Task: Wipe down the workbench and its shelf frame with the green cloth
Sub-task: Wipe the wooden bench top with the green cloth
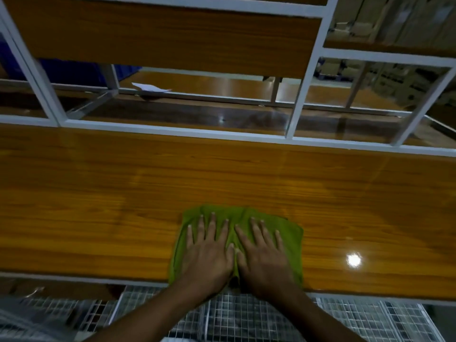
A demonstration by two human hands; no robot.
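Note:
A green cloth (pixel 288 233) lies flat on the glossy wooden workbench top (pixel 98 193), near its front edge and a little right of centre. My left hand (pixel 208 253) and my right hand (pixel 262 253) press down on the cloth side by side, palms flat, fingers spread and pointing away from me, thumbs touching. The cloth's near edge hangs slightly over the bench's front edge. Behind the top rises the white metal shelf frame (pixel 303 77), which carries a wooden shelf board (pixel 160 35).
A white scrap of paper (pixel 150 88) lies on a further wooden surface seen through the frame. Wire mesh panels (pixel 246 314) run below the bench's front edge. A lamp's reflection (pixel 353 259) glares on the top at the right.

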